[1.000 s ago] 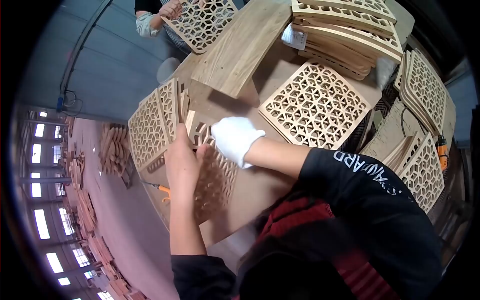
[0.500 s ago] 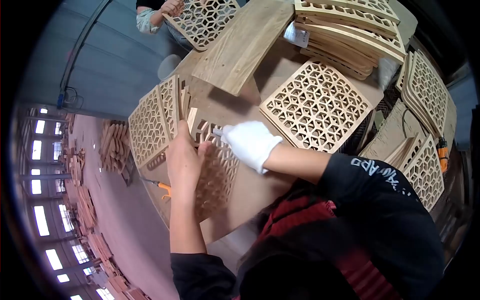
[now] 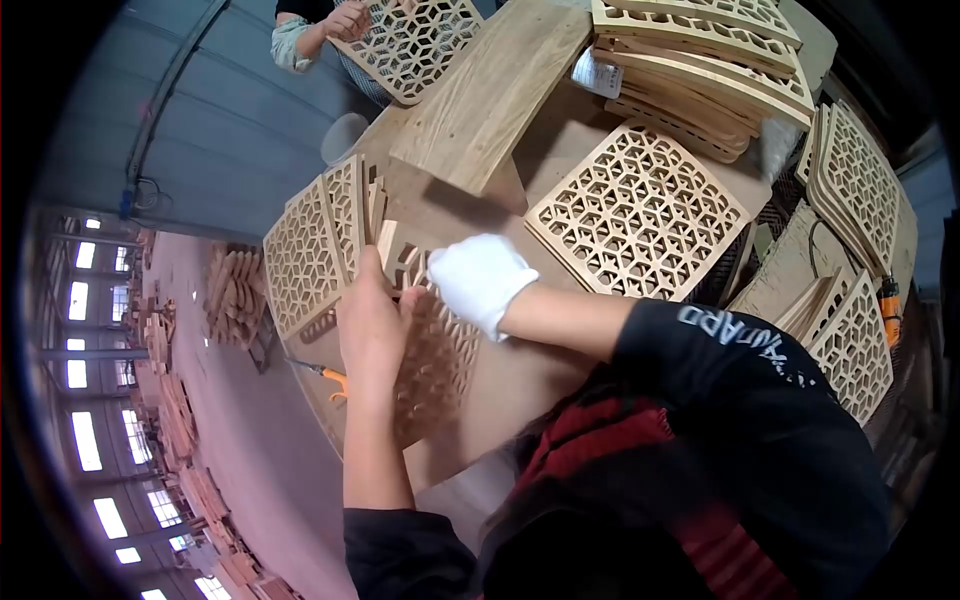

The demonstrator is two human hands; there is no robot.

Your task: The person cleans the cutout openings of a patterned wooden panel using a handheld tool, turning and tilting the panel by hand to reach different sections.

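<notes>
"Left hand (image 3: 368,325), first. Holding what?"

"Bare, and closed on the left edge of a tilted lattice panel (image 3: 445,345), with thumb over the front and fingers mostly out of sight. Not far open at all."

"And the right hand (image 3: 480,285)?"

"Gloved in white, curled in close at the panel's upper edge, slightly blurred. Cannot tell how tightly closed, or whether holding anything, with the fingertips turned away."

"Where exactly, for that panel?"

"Between the two hands, near the close edge of the brown surface (image 3: 500,385), slanting down toward the body."

"To the left of it?"

"Leaning panels (image 3: 310,250) with the same open pattern, standing just beside the left hand. Below those, an orange-handled tool (image 3: 332,376), lying near the edge."

"Farther off?"

"To the right, flat panels (image 3: 640,215) in a low pile, well apart from the left hand. Past the gloved hand, a wooden plank (image 3: 490,95), raised at a slant. At upper right, a tall stack of curved wooden pieces (image 3: 700,75)."

"Any company?"

"At the top, a co-worker's hand (image 3: 348,20), gripping another lattice panel (image 3: 418,48) by the edge."
</notes>
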